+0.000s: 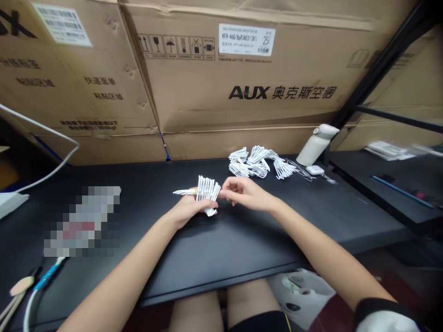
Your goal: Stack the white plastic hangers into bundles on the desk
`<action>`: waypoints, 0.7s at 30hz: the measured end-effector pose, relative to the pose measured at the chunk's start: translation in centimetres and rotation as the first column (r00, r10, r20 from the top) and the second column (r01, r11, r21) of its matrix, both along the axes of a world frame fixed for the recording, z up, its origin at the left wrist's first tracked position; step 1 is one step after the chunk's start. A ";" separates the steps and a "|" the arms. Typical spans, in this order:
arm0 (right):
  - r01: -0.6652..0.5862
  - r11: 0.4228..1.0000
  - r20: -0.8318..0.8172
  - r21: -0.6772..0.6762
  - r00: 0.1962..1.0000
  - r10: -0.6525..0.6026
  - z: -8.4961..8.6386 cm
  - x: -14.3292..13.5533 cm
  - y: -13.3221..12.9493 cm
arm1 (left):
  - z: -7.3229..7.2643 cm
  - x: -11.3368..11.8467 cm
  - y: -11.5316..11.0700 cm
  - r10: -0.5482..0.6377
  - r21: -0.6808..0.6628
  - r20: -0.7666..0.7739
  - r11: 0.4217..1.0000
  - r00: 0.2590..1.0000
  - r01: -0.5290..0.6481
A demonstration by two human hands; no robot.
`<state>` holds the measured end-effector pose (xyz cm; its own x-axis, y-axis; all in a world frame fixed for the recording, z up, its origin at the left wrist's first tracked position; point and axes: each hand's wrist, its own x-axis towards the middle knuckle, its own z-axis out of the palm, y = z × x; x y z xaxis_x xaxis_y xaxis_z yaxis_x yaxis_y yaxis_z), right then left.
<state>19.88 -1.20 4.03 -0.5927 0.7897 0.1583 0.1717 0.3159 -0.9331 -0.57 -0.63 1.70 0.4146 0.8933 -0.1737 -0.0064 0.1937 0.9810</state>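
Note:
My left hand (188, 210) is closed around a bundle of thin white hooked pieces (206, 189). The bundle fans out upward and downward in front of my palm, and a few white ends stick out to its left with a tan band close by. At the bundle's right edge, my right hand (242, 191) has its thumb and fingertips pinched together. What lies between those fingertips is too small to make out. Several similar white bundles (258, 161) lie in a pile farther back on the dark table (235, 244).
Large cardboard boxes (194, 92) stand behind the table. At the back right are a white bottle (316, 145) and a small white case (314, 170). A blurred-out device (85, 221) with a cable (46, 276) lies left. Below the right edge is a white bag (301, 295).

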 end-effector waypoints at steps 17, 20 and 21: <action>-0.126 0.989 -0.052 -0.083 0.991 0.122 0.9 0.4 0.0 | 0.8 0.4 -1.1 -0.344 -0.275 0.068 0.896 0.937 0.349; -0.164 0.984 0.066 0.073 0.985 0.159 1.3 0.2 -0.9 | 0.4 0.4 -1.0 -0.342 -0.286 0.052 0.895 0.938 0.342; -0.172 0.978 0.095 0.116 0.982 0.162 1.3 0.1 -1.1 | 0.3 0.4 -1.0 -0.348 -0.289 0.048 0.892 0.936 0.347</action>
